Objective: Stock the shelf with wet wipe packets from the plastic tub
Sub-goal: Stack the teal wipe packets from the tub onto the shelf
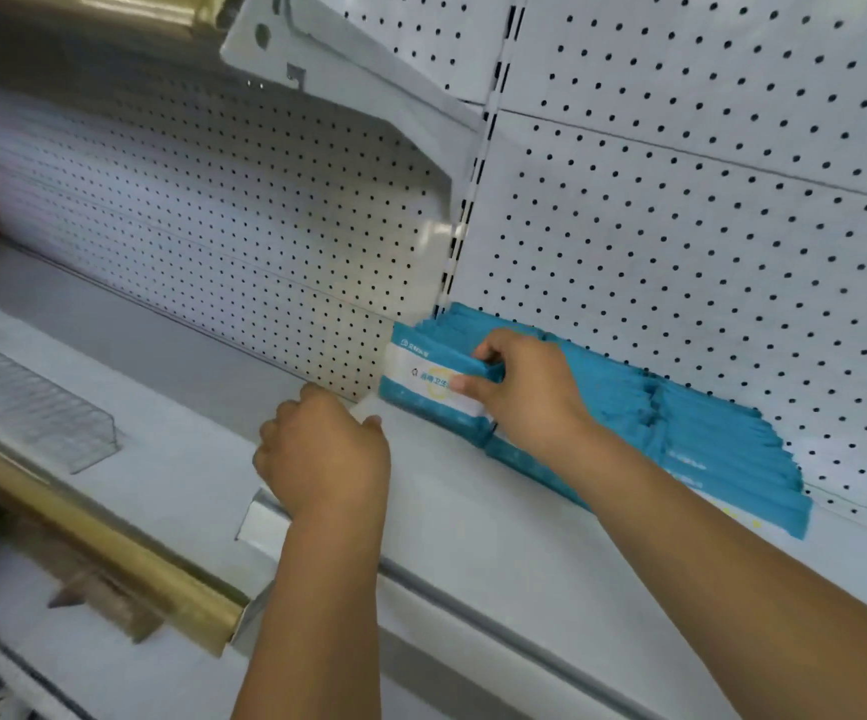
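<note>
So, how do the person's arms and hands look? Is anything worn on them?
The left arm and right arm are bare to the picture's edge: no sleeves, watch or bracelet. The left hand and right hand have no gloves, and no ring shows.

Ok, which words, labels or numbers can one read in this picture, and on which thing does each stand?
"酒精卫生", as it seems, in blue on the white band of the front packet; the right hand hides the rest.
Small white print at that packet's top corner: too blurred to read.
Marks on the packets at right: too blurred.
</note>
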Action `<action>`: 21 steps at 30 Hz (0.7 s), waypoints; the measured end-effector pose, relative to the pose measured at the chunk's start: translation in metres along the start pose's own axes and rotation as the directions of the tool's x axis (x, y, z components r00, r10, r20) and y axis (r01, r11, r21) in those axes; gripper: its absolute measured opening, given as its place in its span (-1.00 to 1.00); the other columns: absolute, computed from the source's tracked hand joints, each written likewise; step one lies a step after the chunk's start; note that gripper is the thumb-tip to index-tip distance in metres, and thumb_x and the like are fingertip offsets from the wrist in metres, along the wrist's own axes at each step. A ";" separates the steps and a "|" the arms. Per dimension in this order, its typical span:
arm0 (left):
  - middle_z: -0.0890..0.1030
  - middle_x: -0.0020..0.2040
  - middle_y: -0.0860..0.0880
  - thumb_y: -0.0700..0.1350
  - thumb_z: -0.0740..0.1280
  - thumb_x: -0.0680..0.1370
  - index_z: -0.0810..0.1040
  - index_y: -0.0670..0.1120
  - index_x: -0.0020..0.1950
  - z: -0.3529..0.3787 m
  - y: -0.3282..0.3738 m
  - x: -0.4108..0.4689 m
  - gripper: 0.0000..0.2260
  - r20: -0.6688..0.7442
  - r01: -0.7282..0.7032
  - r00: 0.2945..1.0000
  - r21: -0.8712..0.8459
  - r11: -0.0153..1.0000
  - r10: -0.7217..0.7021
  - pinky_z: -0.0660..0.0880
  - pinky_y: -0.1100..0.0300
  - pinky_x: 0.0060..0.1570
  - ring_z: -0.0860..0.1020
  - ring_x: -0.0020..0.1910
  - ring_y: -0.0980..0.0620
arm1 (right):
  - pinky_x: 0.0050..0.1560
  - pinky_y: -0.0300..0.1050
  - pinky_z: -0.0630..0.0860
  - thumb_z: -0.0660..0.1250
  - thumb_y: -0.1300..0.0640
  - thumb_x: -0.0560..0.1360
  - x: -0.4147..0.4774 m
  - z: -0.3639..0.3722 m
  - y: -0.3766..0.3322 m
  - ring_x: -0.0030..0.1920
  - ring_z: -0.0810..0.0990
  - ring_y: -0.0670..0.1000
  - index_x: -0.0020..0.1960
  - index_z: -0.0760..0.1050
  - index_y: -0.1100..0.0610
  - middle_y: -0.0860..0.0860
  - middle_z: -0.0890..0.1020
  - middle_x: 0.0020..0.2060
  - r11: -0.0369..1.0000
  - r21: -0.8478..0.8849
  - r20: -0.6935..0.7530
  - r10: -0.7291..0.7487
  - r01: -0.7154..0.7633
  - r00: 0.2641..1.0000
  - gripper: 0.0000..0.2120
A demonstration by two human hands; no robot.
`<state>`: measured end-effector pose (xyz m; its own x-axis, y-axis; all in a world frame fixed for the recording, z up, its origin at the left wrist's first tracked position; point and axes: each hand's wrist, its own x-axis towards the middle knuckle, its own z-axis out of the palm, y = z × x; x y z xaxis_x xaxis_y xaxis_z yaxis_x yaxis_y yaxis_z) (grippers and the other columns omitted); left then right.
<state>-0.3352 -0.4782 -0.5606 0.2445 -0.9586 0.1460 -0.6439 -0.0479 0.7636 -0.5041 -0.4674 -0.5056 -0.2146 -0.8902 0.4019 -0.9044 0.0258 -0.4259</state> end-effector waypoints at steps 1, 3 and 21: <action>0.55 0.24 -0.19 0.05 0.42 0.55 0.48 -0.16 0.30 0.001 -0.001 0.000 -0.59 0.018 -0.001 1.000 0.017 1.000 0.001 0.38 -0.06 0.18 0.46 0.27 -0.24 | -0.03 -0.07 0.52 0.51 -0.04 0.47 0.000 0.005 -0.001 -0.07 0.57 0.00 0.03 0.56 0.05 -0.05 0.62 -0.10 0.999 -0.040 0.012 -0.010 0.010 1.000 -0.75; 0.57 0.22 -0.15 0.08 0.41 0.55 0.48 -0.12 0.26 0.002 0.000 0.002 -0.61 0.052 -0.005 0.999 0.054 0.999 0.003 0.37 -0.04 0.15 0.47 0.25 -0.21 | 0.04 -0.01 0.48 0.47 -0.09 0.49 -0.003 0.013 0.001 -0.07 0.51 0.01 0.05 0.55 0.08 -0.05 0.56 -0.15 0.979 -0.183 0.001 -0.086 0.085 0.996 -0.72; 0.60 0.17 -0.17 0.06 0.43 0.54 0.56 -0.15 0.23 0.002 0.004 -0.002 -0.63 0.006 -0.093 0.996 0.039 0.995 0.092 0.43 -0.08 0.23 0.51 0.21 -0.22 | 0.18 0.03 0.39 0.34 -0.18 0.55 -0.026 -0.008 0.041 0.20 0.51 0.08 0.26 0.57 0.09 -0.02 0.63 0.14 0.896 -0.366 -0.083 -0.302 0.253 0.950 -0.58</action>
<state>-0.3396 -0.4768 -0.5586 0.1795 -0.9606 0.2121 -0.6917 0.0301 0.7215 -0.5385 -0.4395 -0.5267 0.0389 -0.8157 0.5772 -0.9992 -0.0356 0.0170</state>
